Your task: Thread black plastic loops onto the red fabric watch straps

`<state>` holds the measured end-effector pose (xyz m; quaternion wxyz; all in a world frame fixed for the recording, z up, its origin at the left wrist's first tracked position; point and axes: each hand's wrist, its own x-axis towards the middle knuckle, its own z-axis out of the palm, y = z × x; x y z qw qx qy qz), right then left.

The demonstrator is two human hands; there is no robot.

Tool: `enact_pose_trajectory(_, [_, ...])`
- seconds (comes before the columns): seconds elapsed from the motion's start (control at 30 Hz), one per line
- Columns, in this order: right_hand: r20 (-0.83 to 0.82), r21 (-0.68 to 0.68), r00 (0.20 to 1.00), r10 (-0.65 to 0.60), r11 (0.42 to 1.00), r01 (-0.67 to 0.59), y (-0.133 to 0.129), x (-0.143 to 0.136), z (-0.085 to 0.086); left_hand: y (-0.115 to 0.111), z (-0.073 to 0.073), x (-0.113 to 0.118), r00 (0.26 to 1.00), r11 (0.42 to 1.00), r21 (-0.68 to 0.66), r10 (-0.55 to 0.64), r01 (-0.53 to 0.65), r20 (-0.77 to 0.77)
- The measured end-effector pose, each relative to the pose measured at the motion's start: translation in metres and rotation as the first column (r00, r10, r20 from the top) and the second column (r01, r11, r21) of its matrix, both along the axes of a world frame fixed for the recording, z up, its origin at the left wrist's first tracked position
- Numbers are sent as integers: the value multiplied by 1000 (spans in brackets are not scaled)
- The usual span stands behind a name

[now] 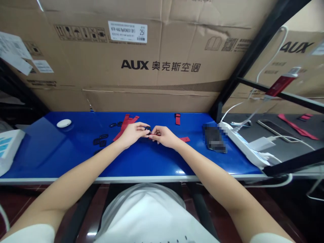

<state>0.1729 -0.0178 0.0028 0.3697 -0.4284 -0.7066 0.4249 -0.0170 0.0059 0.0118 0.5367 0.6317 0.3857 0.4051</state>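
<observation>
Along back edge of glossy blue tabletop, big brown cardboard box w/ black "AUX" print. At far L, white plastic block w/ pale-blue patches, cut off by picture edge. Next, farther back, smooth white oval object, lying flat. Then small loose black plastic buckles, scattered nr forearm. Just beyond left hand, flat red webbing strips, partly hidden by it. About mid-table: left hand closed in narrow pinch on small black plastic buckle piece, held up btwn fingertips; exact shape too small to tell. Almost touching, to R, right hand, fingers curled, pinching short red strap end right beside buckle piece. Farther back, short red strap w/ black buckle, flat on blue. Past right wrist, red strip tail; can't tell if joined to held end. Farther R, dark flat rectangular item, partly pixelated, then long white power strip w/ plugs & cables. On dark grey surface beyond: phone w/ dark screen, more red webbing.
</observation>
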Motion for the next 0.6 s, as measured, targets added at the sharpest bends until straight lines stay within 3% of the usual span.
enact_pose_trajectory(0.1, [-32, -66, 999, 10, 998, -12, 2, 1, -1, 0, -1, -1, 1000, 1000, 1, 6, -6, 16])
enact_pose_trajectory(0.37, [-165, -24, 986, 17, 999, -21, 10, 8, -6, 3, -4, -4, 994, 996, -36, -75, 78, 79])
enact_pose_trajectory(0.6, [-282, -52, 958, 58, 996, -76, 5, 6, -1, 2, -8, -3, 981, 978, -185, -65, 99, 184])
